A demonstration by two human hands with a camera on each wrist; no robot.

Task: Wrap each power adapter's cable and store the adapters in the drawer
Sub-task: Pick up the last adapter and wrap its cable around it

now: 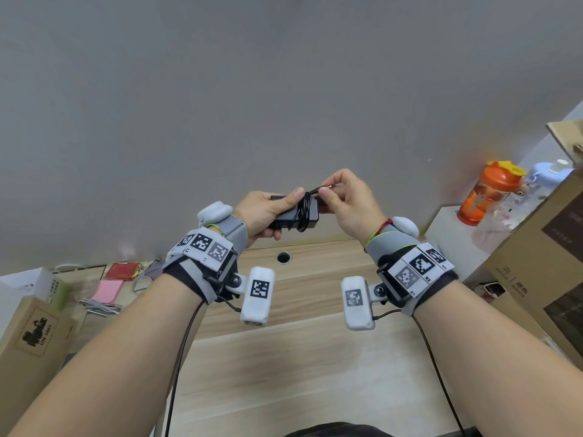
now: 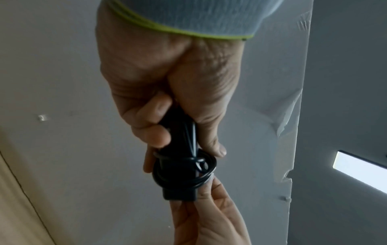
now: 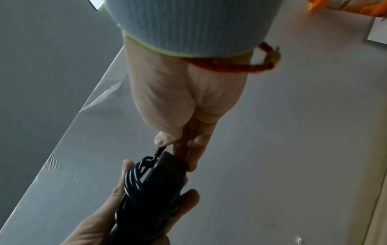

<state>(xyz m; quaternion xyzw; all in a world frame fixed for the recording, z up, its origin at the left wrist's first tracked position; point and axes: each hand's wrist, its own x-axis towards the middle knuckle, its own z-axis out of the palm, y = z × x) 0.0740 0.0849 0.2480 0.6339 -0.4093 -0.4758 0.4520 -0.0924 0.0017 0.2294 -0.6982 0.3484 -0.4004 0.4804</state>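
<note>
Office desk, cardboard boxes, orange bottle

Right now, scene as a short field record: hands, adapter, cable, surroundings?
left hand: grips black power adapter, thumb on top
right hand: pinches cable's plug end
cable: coiled around adapter's middle, end not tucked
adapter position: held above wooden desk
drawer: not in view
right side: orange bottle, cardboard box

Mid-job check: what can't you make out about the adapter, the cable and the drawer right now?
- Drawer: in no view.
- Adapter label: head view, too small; left hand covers half.
- Cable plug tip: right hand pinches it, fingers hide it.
- Whether the wrap is secured: wrist views, too dark.
</note>
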